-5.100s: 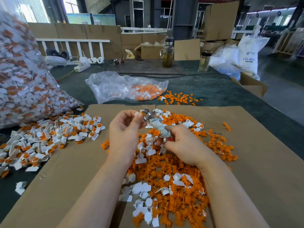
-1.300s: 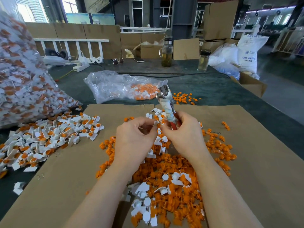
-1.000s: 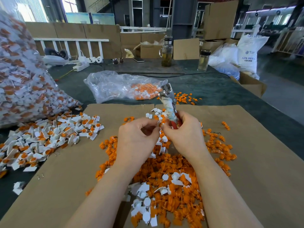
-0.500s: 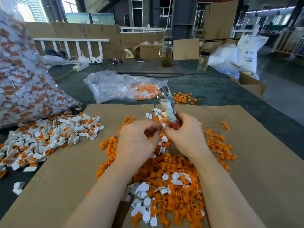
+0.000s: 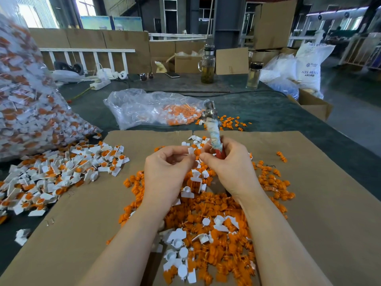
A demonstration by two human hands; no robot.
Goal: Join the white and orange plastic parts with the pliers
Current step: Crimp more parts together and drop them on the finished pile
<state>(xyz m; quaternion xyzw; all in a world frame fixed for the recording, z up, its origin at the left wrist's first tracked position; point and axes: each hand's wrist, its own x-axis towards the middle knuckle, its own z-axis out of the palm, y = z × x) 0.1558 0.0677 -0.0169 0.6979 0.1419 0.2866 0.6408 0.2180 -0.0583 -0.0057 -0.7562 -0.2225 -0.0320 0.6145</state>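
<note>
My right hand (image 5: 231, 168) grips the pliers (image 5: 213, 129) by their red handles; the cloth-wrapped shaft and metal jaws point up and away, with nothing in the jaws. My left hand (image 5: 165, 172) pinches a small white part (image 5: 190, 150) at its fingertips. An orange part (image 5: 197, 152) sits between the fingertips of both hands, touching the white one. Under my hands lies a heap of loose orange and white parts (image 5: 208, 219) on a cardboard sheet (image 5: 321, 203).
Joined white-and-orange pieces (image 5: 57, 172) lie spread at the left. A big clear bag of them (image 5: 26, 104) stands far left. Another plastic bag (image 5: 152, 108) lies behind the cardboard. Two glass bottles (image 5: 207, 65) and boxes stand at the table's back.
Since five seconds ago the pliers have swung upright and their jaws have left my left hand. In the last second both hands stay close together with the two parts between the fingertips.
</note>
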